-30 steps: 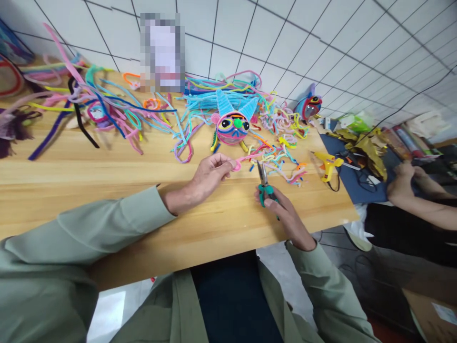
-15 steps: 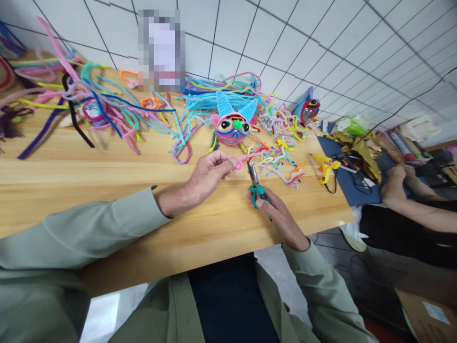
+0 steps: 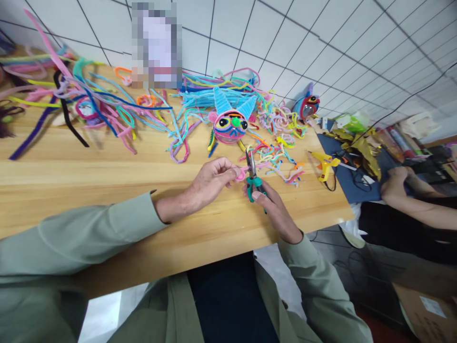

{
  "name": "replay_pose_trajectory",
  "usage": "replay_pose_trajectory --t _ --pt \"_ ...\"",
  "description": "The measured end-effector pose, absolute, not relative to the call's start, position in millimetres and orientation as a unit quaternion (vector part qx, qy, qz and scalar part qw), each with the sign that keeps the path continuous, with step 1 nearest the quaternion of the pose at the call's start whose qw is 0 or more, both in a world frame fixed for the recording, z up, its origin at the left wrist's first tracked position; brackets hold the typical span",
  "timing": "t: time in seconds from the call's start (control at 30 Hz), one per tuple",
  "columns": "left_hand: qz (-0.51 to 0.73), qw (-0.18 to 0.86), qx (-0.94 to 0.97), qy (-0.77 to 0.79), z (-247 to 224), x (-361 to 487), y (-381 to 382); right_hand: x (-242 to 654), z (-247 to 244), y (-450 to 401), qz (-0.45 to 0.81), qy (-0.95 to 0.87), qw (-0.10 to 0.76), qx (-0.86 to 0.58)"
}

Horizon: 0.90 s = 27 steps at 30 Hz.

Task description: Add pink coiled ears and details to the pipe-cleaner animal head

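Observation:
Between thumb and fingers, my left hand (image 3: 213, 183) pinches a pink pipe cleaner (image 3: 241, 175) whose end is wound into a small coil. My right hand (image 3: 267, 202) is wrapped round the green-handled pliers (image 3: 253, 178). Their parted metal jaws point away from me and lie around the pink strand, just right of the coil. Behind the hands stands a colourful animal head (image 3: 230, 127) made of pipe cleaners, with tall blue ears, black eyes, a green nose and one pink coiled ear at its left.
Loose pipe cleaners (image 3: 100, 107) spread over the left of the wooden table (image 3: 143, 178); short scraps (image 3: 282, 164) lie right of the hands. A yellow glue gun (image 3: 324, 164) rests near the right edge. Another figure (image 3: 307, 105) leans by the wall. Another person's hands (image 3: 398, 181) are at the far right.
The pliers have moved left and closer to the coil, and their jaws now straddle the pink strand. My left hand has shifted slightly right and down. The view has tilted a little.

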<state>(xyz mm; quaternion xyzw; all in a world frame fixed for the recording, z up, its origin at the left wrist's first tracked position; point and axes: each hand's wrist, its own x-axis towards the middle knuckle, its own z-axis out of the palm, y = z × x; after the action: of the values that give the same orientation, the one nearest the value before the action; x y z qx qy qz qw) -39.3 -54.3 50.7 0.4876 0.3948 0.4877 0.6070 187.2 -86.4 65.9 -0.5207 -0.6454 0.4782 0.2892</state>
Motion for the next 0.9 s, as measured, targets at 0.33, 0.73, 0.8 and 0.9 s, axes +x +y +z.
replay_pose_trajectory --t 0.33,0.73,0.8,0.9 --pt "0.48 0.62 0.486 0.386 51.7 -38.5 -54.4 185.3 60.0 -85.4 0.476 -0.647 0.292 -0.519" --pt "0.469 0.624 0.491 0.386 47.9 -38.8 -57.0 182.9 53.0 -88.0 0.384 -0.674 0.304 -0.554" --pt "0.472 0.625 0.489 0.385 47.4 -38.3 -57.3 183.8 53.9 -88.3 0.364 -0.686 0.3 -0.554" --pt "0.481 0.622 0.486 0.382 46.9 -37.4 -57.2 185.4 54.4 -88.1 0.389 -0.692 0.293 -0.533"
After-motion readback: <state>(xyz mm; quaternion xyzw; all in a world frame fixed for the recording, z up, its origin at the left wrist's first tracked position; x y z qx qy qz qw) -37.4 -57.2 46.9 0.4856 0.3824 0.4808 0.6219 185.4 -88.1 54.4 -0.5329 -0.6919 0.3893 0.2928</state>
